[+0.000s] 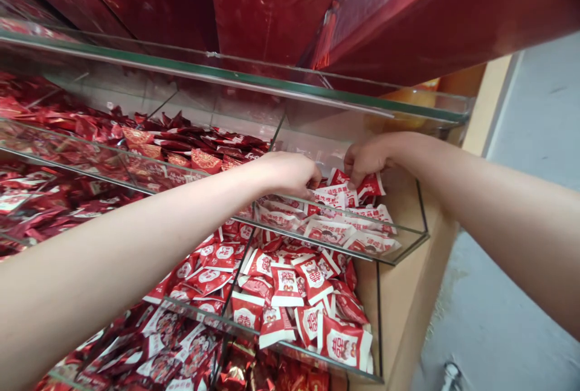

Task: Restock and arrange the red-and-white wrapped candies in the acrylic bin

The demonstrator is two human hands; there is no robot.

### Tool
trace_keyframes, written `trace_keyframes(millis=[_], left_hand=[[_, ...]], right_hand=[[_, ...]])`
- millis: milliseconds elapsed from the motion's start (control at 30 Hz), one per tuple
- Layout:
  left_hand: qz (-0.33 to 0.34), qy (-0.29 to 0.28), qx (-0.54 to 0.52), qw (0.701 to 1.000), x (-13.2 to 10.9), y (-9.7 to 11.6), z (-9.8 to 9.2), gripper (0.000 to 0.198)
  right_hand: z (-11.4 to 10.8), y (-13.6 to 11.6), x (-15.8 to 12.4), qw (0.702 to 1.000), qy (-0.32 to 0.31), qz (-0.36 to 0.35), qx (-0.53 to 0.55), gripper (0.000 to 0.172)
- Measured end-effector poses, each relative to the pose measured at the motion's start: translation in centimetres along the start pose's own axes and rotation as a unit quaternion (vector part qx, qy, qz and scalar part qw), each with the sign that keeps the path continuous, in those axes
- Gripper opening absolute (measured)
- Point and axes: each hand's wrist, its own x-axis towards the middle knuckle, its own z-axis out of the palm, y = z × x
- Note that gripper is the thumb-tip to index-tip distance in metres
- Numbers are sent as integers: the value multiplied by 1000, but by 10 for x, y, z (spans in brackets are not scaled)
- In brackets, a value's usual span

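Both my hands reach into the right-hand compartment of a tiered clear glass bin (408, 240). My left hand (290, 172) curls down into a heap of red-and-white candy packets (330, 228); its fingertips are buried among them. My right hand (369, 158) is closed in a pinch on a few red-and-white packets (367, 187) lifted just above the heap.
Lower tiers hold more red-and-white packets (290, 294). Compartments to the left hold dark red foil packets (181, 149). Large red boxes (272, 4) sit above a glass shelf (226, 74). A wooden side panel (408, 312) and grey floor (512, 294) lie at right.
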Motion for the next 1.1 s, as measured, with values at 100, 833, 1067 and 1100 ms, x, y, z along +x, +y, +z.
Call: trace_keyframes(millis=[100, 833, 1067, 1100], left_hand=[[-5, 1, -4, 1000, -2, 1, -1, 31], [25, -8, 1, 1000, -1, 1, 0, 34], [-24, -27, -2, 999, 2, 3, 0, 34], [-36, -33, -3, 999, 2, 4, -1, 35]], right_hand=[[-12, 3, -3, 997, 51, 17, -61, 11], [4, 14, 2, 992, -103, -54, -55, 21], [-3, 5, -17, 977, 105, -9, -186, 18], [-1, 5, -21, 971, 146, -9, -191, 20]])
